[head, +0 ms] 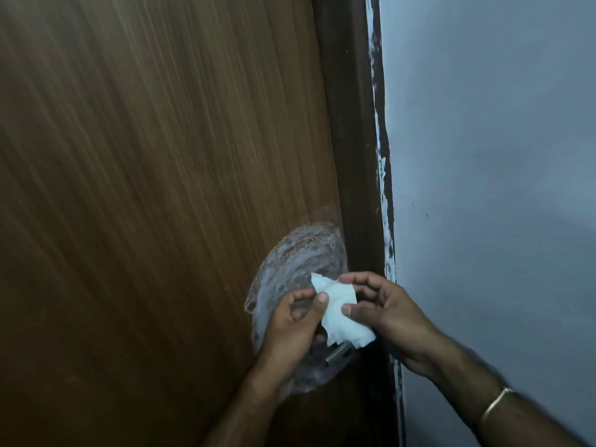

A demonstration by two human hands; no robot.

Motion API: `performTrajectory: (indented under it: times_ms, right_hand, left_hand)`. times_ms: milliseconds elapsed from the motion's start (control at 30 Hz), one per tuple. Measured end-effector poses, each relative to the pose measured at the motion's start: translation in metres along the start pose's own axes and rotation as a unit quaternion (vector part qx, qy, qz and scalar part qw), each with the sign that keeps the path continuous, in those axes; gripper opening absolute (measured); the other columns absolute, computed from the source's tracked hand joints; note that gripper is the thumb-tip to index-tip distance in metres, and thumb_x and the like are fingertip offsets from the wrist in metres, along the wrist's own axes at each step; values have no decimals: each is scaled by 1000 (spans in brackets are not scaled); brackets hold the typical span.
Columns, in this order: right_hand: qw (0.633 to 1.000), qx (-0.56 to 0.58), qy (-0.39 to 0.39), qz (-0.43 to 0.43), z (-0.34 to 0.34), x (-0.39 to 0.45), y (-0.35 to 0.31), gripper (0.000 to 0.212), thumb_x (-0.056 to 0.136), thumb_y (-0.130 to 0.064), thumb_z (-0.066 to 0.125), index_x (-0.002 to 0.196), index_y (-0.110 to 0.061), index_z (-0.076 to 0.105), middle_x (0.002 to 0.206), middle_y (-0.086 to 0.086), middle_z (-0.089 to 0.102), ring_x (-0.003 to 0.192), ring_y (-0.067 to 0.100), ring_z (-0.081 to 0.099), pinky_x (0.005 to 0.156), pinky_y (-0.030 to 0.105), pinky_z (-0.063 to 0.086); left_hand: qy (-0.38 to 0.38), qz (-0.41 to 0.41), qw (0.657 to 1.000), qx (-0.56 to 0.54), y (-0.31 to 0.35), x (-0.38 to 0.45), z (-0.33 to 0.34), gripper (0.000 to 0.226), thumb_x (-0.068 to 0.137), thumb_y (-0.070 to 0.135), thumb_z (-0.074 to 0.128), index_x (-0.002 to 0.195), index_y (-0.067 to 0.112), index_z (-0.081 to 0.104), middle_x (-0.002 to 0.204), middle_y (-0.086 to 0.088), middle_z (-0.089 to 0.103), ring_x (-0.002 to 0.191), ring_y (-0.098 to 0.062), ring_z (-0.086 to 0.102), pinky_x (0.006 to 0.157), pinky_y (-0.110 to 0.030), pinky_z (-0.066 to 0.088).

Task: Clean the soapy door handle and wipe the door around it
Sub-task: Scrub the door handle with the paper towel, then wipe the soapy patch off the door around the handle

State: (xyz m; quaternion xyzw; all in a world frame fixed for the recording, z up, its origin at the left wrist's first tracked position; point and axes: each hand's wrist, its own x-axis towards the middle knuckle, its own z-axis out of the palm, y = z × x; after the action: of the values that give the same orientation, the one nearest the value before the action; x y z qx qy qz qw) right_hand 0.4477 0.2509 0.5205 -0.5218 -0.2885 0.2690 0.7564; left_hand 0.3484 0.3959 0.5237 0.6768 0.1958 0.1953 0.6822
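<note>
The handle [337, 352] sits low on the door [145, 188], near its right edge, mostly hidden behind the hands; only a short metal bar shows below the tissue [338, 312]. Around it a broad oval patch of soap [300, 256] smears the wood, foamy at its upper rim.

Just in front of the handle, both hands hold the white crumpled tissue between them. The left hand [290, 327] pinches its left edge with thumb and curled fingers; the right hand [383, 312] grips its right side, thumb on the front, fingers curled behind. The hands are close together, joined by the tissue.

A thin bracelet [495, 404] circles the right wrist. Right of the door runs the dark frame [351, 140], its edge flecked with paint, then a pale blue wall [500, 156].
</note>
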Motion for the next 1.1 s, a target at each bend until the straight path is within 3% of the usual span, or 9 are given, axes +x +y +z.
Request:
performTrajectory:
  times_ms: [167, 333, 500, 600, 700, 800, 900, 967, 1100]
  right_hand:
    - [1000, 18, -8, 1, -1, 0, 4, 44, 84, 8, 68, 122, -14, 61, 113, 5, 74, 100, 32, 73, 72, 36, 62]
    - [999, -24, -24, -4, -3, -2, 4, 45, 85, 4, 70, 122, -21, 62, 115, 3, 73, 100, 31, 73, 76, 40, 62]
    - [994, -110, -1, 0, -3, -2, 8, 40, 85, 1, 71, 116, -24, 65, 107, -5, 75, 96, 20, 74, 81, 36, 62]
    - [947, -317, 29, -50, -3, -2, 10, 27, 87, -13, 73, 102, -36, 69, 97, -19, 72, 91, -2, 68, 77, 20, 59]
    - [892, -432, 60, -115, -1, -1, 15, 12, 90, -23, 70, 95, -33, 73, 92, -17, 62, 89, -7, 59, 71, 11, 50]
    - [927, -350, 78, -107, 0, 5, 21, 6, 91, -17, 68, 92, -21, 72, 95, -6, 61, 86, 0, 61, 75, 15, 50]
    - [994, -100, 42, -4, 4, 8, 20, 14, 91, -10, 68, 105, -11, 69, 101, 9, 75, 91, 19, 72, 84, 35, 58]
    - [999, -19, 40, 17, 5, 12, 19, 21, 89, -4, 69, 111, -6, 68, 104, 15, 75, 93, 29, 73, 81, 38, 59]
    - [994, 55, 78, 47, 7, 26, 15, 13, 92, -2, 64, 103, -1, 72, 96, 20, 76, 79, 25, 72, 62, 29, 58]
  left_hand:
    - [-9, 78, 997, -3, 0, -1, 1, 56, 89, 5, 77, 124, 46, 62, 103, -5, 80, 92, -19, 79, 69, -25, 62]
    - [-16, 83, 995, 50, -2, 2, -1, 44, 89, 4, 76, 97, 47, 79, 104, -1, 81, 90, -14, 79, 70, -22, 61]
    - [-7, 51, 994, 94, -5, 2, -1, 38, 89, 6, 77, 108, 39, 75, 95, 0, 81, 82, -11, 78, 66, -21, 60]
    - [-14, 27, 980, 195, -2, 2, -1, 33, 92, 15, 76, 119, 33, 72, 106, 3, 78, 90, -8, 76, 68, -18, 59]
    - [-13, 43, 955, 292, 1, 1, 0, 12, 95, 26, 71, 103, 35, 75, 98, 8, 75, 78, 2, 69, 58, -10, 51]
    - [14, 55, 952, 300, 4, 1, 3, 6, 96, 33, 69, 92, 30, 72, 99, 6, 71, 82, -3, 69, 58, -12, 52]
    - [24, 57, 967, 247, 4, 8, 4, 8, 97, 31, 69, 92, 25, 71, 89, -1, 75, 80, -14, 73, 67, -30, 60]
    - [28, 55, 979, 193, 4, 13, 5, 2, 97, 24, 70, 96, 22, 70, 87, -3, 77, 75, -14, 74, 62, -28, 59]
    - [39, 55, 981, 179, 9, 27, 8, 3, 97, 22, 70, 97, 19, 68, 75, -2, 74, 52, -7, 67, 47, -20, 51]
